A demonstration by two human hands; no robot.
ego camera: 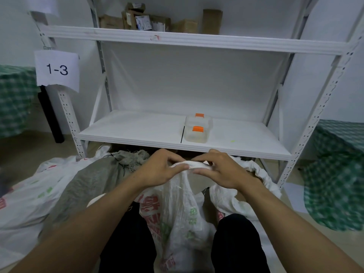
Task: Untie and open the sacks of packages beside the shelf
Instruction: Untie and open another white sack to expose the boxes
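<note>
My left hand [159,171] and right hand [224,172] pinch the bunched mouth of the white woven printed sack [177,217], at six o'clock from the white metal shelf [128,127]; even outward pulls should open it.

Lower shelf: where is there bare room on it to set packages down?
The lower shelf is bare from its left post to the clear containers, and from them to the right post. Crowded: cardboard boxes stand on the upper shelf; sacks cover the floor in front, where left hand and right hand grip the white sack.
</note>
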